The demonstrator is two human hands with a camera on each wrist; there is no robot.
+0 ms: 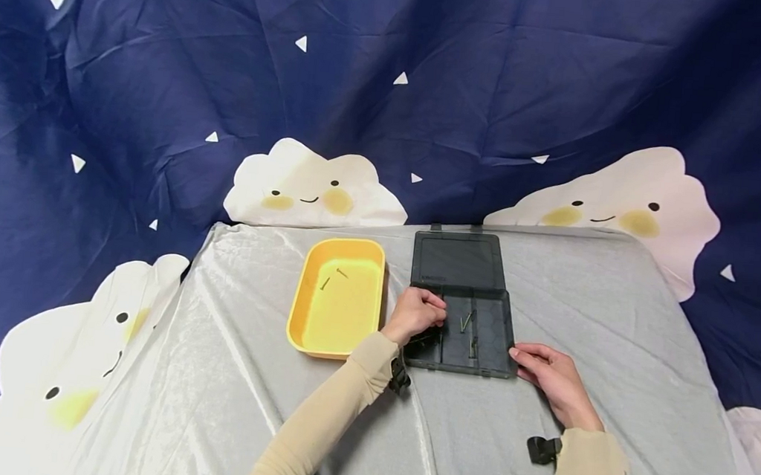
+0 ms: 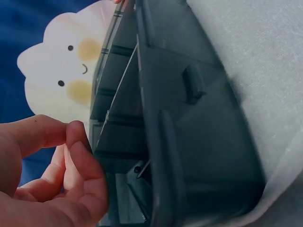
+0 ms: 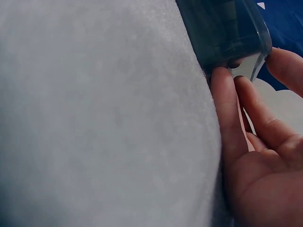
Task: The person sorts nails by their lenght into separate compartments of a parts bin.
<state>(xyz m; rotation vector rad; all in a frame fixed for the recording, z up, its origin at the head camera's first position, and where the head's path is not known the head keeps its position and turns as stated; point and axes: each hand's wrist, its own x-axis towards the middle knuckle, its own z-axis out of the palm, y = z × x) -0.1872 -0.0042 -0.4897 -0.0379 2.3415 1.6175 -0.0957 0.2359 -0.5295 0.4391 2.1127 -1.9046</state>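
A dark see-through compartment box [image 1: 496,325] lies open on the cloth, its lid [image 1: 459,260] folded back. My left hand [image 1: 417,315] is over the box's left side, fingers curled; in the left wrist view thumb and forefinger tips meet, with nothing showing between them. My right hand [image 1: 557,378] touches the box's right side near the front corner with fairly straight fingers. In the right wrist view one fingertip is at the rim and others are low by the base. Thin screws [image 1: 465,321] lie in the middle of the box, and dark pieces are partly hidden below my left hand.
Left of the box stands a yellow tray [image 1: 294,313] with two screws [image 1: 342,272] in it. Wrinkled grey cloth [image 1: 227,389] covers the table. Behind hangs a dark blue curtain [image 1: 371,13] printed with smiling clouds.
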